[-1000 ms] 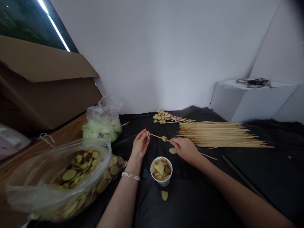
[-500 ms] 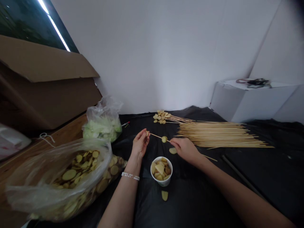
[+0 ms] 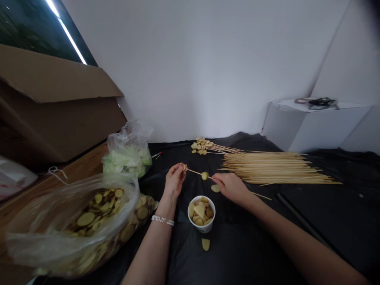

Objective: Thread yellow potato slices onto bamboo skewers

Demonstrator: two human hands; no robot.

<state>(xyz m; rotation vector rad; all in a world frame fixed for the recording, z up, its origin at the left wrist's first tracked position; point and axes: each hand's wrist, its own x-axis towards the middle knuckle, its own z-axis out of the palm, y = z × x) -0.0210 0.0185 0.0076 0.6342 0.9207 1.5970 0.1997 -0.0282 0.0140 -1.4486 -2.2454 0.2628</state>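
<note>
A thin bamboo skewer (image 3: 194,171) spans the gap between my hands. My left hand (image 3: 175,178) is closed, its fingertips pinching a potato slice (image 3: 184,167) at the skewer's left end. Another potato slice (image 3: 204,175) is threaded on the stick between the hands. My right hand (image 3: 230,187) is closed round the skewer's right part; its end sticks out past the wrist. Below the hands stands a white paper cup (image 3: 204,228) full of cut potato pieces. One loose slice (image 3: 215,188) lies beside my right hand, another (image 3: 206,244) in front of the cup.
Many bare skewers (image 3: 276,168) lie in a wide pile at the right. Loaded potato skewers (image 3: 202,145) rest at the back. On the left are an open plastic bag of potato slices (image 3: 103,209), a bag of pale green vegetable (image 3: 127,158) and a cardboard box (image 3: 65,122).
Both hands have stayed nearly in place, with the right one dipping very slightly. The threaded slice sits a touch lower; the grips look the same.
</note>
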